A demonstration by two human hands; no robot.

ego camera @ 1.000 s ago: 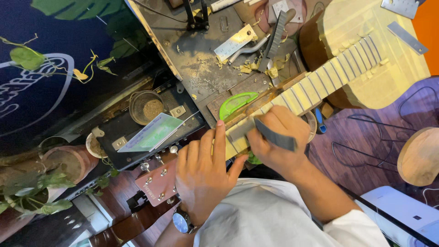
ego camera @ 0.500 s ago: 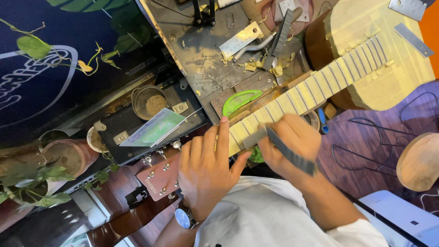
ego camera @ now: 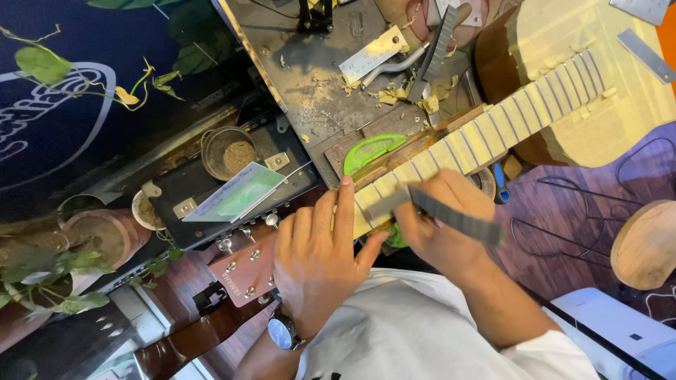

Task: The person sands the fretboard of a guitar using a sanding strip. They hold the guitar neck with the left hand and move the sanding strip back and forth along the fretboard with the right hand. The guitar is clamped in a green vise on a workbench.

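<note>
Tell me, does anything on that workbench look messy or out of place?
Yes: pale wood shavings lie scattered over the dark workbench beside a metal ruler. The guitar fretboard is covered in pale tape while the right hand files it.

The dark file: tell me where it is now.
In the head view, the dark file sits right of centre, held in the right hand, its tip on the guitar neck.

The guitar neck (ego camera: 486, 134) is pale cream wood crossed by thin silvery frets, and the guitar body (ego camera: 605, 119) is the same pale cream with a brown rim. The headstock (ego camera: 243, 271) is reddish brown with silver tuning pegs. The file (ego camera: 458, 219) is dark grey with fine cross-ridges. A bright green curved piece (ego camera: 370, 151) lies on the dark grey, rust-speckled worktop (ego camera: 310, 77), scattered with yellowish shavings. The wristwatch (ego camera: 282, 331) looks dark blue, perhaps black.
</note>
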